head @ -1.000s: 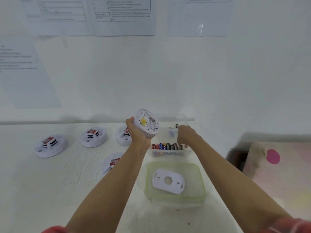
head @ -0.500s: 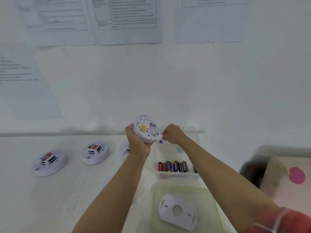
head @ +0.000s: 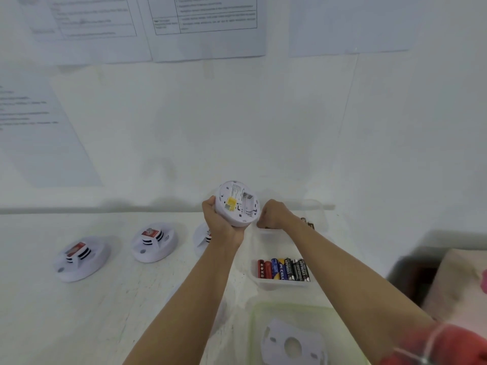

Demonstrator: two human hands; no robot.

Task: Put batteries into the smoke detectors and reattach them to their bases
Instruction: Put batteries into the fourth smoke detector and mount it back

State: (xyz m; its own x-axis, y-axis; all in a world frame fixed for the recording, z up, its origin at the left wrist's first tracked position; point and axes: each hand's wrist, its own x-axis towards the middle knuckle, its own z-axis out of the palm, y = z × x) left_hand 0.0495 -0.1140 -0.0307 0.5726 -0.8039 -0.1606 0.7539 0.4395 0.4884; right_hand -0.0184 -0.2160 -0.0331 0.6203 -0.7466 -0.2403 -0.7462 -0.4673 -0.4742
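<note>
Currently, leftmost on the white desk (head: 126, 312): far-left detector (head: 81, 258) and second detector (head: 154, 245), both face up, apart from each other. A third detector (head: 200, 237) sits partly hidden behind the left wrist.

Left hand (head: 221, 222) is raised above the desk, with fingers wrapped round the rim of the held detector (head: 238, 204). Its underside is tilted toward the camera, showing a yellow label and the open compartment.

Right hand (head: 274, 214) is just beside that detector, fingers curled downward over the far end of the clear battery box (head: 263, 283). Cannot tell whether it pinches anything.

A row of batteries (head: 283, 270) lies side by side at the box's near end. Nearest the camera, a green-tinted tray (head: 254, 325) holds one white mounting base (head: 292, 343), lying flat.
</note>
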